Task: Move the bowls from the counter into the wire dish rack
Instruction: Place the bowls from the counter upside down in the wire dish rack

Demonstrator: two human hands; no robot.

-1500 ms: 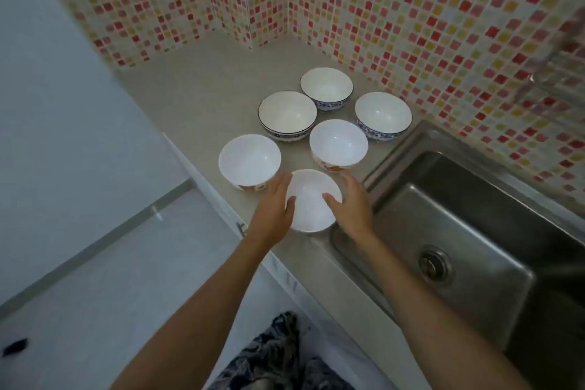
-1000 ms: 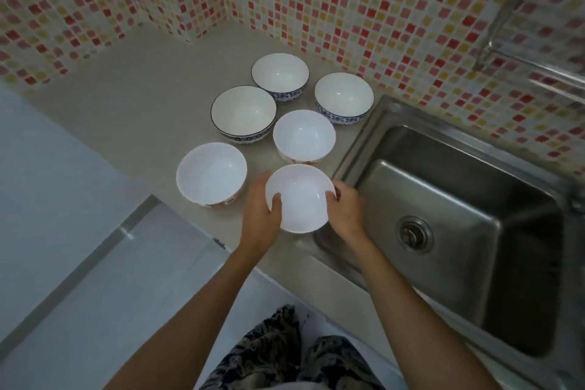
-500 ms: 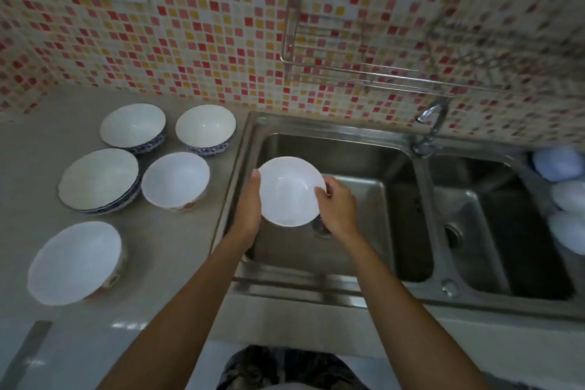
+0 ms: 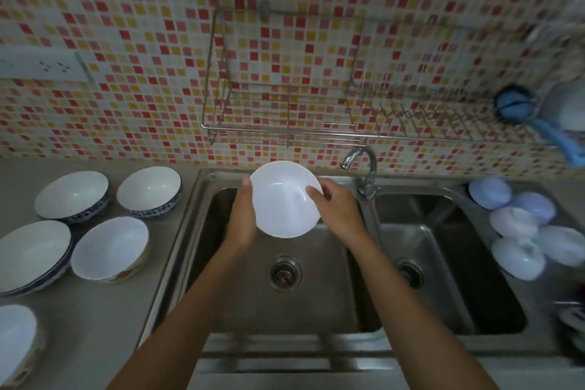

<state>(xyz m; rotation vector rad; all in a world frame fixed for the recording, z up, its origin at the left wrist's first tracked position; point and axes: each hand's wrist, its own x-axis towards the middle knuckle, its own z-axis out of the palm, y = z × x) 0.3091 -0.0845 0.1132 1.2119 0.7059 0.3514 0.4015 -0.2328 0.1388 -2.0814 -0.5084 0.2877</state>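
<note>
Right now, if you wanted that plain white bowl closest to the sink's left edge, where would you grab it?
By the rim of the plain white bowl, probably from its sink-facing side. It sits upright and open, so a thumb can hook inside with fingers under the wall. Other bowls crowd its left and back.

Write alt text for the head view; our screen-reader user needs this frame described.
Both hands, left and right, hold a white bowl over the left sink basin, below an empty wire rack on the tiled wall. Five more bowls sit on the counter to the left.
</note>
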